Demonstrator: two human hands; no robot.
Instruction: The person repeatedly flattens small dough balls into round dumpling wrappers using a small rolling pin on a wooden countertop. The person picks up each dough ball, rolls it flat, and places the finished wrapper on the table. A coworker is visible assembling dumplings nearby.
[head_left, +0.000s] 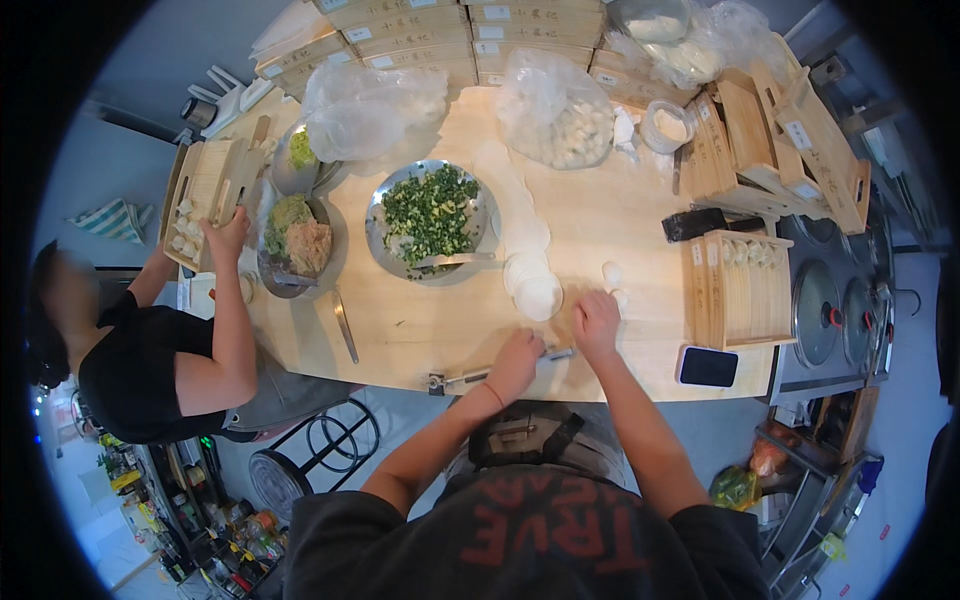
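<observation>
My left hand (516, 365) is low over the table's near edge, its fingers curled. A thin metal rod (480, 373) with a small clamp at its left end lies beneath it. Whether this hand grips anything cannot be told. My right hand (598, 324) rests knuckles-up on the wood, fingertips tucked out of sight. Just beyond its fingers sits a small dough disc (613, 271), with another dough piece (619, 300) partly covered by the hand. Ahead, overlapping round dough wrappers (538, 298) form a row running away from me.
A metal bowl of chopped greens (375, 225) holds a flat spatula (457, 259). Another spatula (345, 326) lies on the table. At right are a phone (707, 366), a wooden tray of dumplings (757, 300) and lidded pots (816, 311). A co-worker (150, 360) at left holds a dumpling tray (204, 180).
</observation>
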